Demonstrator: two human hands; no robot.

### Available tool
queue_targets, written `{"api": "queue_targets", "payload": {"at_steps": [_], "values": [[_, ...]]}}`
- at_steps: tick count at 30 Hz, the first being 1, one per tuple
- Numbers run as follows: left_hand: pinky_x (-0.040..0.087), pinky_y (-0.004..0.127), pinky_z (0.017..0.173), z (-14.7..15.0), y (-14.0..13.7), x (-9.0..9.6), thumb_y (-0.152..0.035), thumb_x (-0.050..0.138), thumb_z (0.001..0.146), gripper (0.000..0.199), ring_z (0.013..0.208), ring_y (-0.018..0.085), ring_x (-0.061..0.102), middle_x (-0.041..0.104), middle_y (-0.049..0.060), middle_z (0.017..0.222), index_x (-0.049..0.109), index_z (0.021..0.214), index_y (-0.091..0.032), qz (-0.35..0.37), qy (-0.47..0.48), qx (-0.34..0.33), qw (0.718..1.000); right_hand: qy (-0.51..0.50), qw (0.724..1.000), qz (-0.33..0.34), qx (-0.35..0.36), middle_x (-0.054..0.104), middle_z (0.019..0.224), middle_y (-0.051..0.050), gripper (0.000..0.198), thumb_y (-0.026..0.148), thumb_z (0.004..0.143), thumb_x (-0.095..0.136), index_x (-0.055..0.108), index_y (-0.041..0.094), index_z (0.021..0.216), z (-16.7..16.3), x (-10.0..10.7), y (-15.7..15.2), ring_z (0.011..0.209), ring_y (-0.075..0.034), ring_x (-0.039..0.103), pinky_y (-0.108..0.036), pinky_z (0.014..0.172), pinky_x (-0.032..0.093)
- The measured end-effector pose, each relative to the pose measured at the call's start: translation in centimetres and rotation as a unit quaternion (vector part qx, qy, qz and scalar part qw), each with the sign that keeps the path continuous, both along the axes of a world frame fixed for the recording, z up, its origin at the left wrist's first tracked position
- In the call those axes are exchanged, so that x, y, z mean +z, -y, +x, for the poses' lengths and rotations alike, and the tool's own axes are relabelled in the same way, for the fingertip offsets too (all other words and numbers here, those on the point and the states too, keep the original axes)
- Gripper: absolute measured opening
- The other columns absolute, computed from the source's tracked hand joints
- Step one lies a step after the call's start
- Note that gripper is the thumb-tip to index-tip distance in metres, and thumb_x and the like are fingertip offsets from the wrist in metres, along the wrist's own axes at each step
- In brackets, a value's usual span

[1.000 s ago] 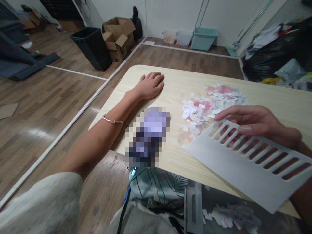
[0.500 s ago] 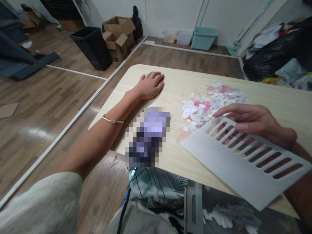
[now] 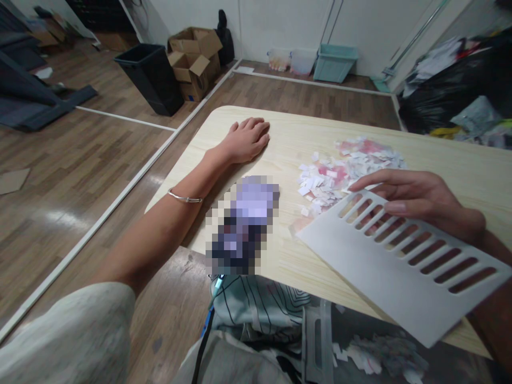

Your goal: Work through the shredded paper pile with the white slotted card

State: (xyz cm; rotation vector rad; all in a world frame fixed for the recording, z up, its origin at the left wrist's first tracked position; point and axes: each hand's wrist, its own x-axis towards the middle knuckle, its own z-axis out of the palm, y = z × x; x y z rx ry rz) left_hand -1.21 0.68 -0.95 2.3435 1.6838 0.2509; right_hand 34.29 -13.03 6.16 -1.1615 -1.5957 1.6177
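Here the right-hand grip (image 3: 432, 205) pinches a slotted panel (image 3: 392, 272); the left hand (image 3: 245, 143) lies flat.

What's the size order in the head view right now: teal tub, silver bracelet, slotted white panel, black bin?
1. Slotted white panel
2. Black bin
3. Teal tub
4. Silver bracelet
Apparent size only; the panel is nearer the camera than bin and tub.
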Motion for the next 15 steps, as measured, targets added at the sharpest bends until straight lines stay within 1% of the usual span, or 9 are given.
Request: {"api": "queue_targets", "payload": {"at_steps": [3,6,8,9,11,13,15], "values": [[0.026,0.066,0.164,-0.4,-0.3,-0.5,-0.049,0.04,0.13,0.074,0.196,0.046,0.039,0.045,0.02,0.212,0.056,0.198,-0.022,0.009,0.009,-0.006,1.0,0.004,1.0,-0.007,-0.015,0.098,0.11,-0.012,0.059,0.044,0.086,0.112,0.098,0.032,0.142,1.4,0.2,0.4,0.09,-0.036,0.098,-0.041,0.069,0.083],[0.027,0.067,0.164,-0.9,-0.6,-1.1,-0.053,0.042,0.13,0.072,0.194,0.045,0.042,0.049,0.017,0.21,0.059,0.196,-0.026,0.02,0.027,-0.023,0.999,0.0,0.999,-0.028,-0.041,0.096,0.096,-0.007,0.037,0.03,0.088,0.109,0.102,0.033,0.124,2.8,0.4,0.7,0.074,-0.025,0.092,-0.028,0.063,0.078],[0.026,0.069,0.164,-1.1,-0.8,-1.3,-0.053,0.043,0.13,0.072,0.194,0.046,0.043,0.05,0.017,0.209,0.06,0.195,-0.026,0.024,0.036,-0.03,0.999,-0.015,0.998,-0.046,-0.049,0.095,0.09,-0.004,0.029,0.024,0.087,0.108,0.103,0.035,0.113,3.4,0.5,0.5,0.069,-0.019,0.089,-0.021,0.064,0.074],[0.025,0.069,0.164,-1.1,-0.8,-1.3,-0.052,0.043,0.13,0.072,0.194,0.046,0.043,0.05,0.018,0.209,0.06,0.195,-0.025,0.024,0.037,-0.03,0.999,-0.022,0.997,-0.059,-0.037,0.095,0.088,-0.003,0.029,0.022,0.085,0.11,0.104,0.035,0.111,3.6,0.4,0.2,0.069,-0.018,0.089,-0.02,0.064,0.074],[0.023,0.071,0.164,-1.0,-0.7,-1.2,-0.051,0.042,0.13,0.073,0.194,0.047,0.042,0.049,0.019,0.21,0.06,0.195,-0.024,0.022,0.037,-0.029,0.999,-0.029,0.995,-0.092,0.016,0.094,0.087,-0.002,0.035,0.023,0.083,0.116,0.104,0.036,0.113,3.9,0.2,-0.6,0.071,-0.021,0.092,-0.022,0.064,0.076],[0.023,0.073,0.165,-0.8,-0.6,-0.9,-0.051,0.041,0.129,0.075,0.194,0.048,0.042,0.048,0.021,0.21,0.059,0.196,-0.022,0.02,0.034,-0.026,0.999,-0.03,0.991,-0.114,0.063,0.094,0.086,-0.003,0.04,0.03,0.084,0.121,0.104,0.035,0.121,4.1,0.0,-1.3,0.074,-0.025,0.095,-0.026,0.065,0.078],[0.024,0.072,0.164,-0.7,-0.6,-0.8,-0.052,0.041,0.129,0.075,0.194,0.048,0.042,0.048,0.021,0.21,0.06,0.195,-0.022,0.02,0.034,-0.023,0.999,-0.032,0.989,-0.123,0.081,0.095,0.088,-0.004,0.041,0.037,0.088,0.12,0.104,0.033,0.125,4.1,-0.2,-1.3,0.075,-0.027,0.095,-0.028,0.066,0.079]]}}
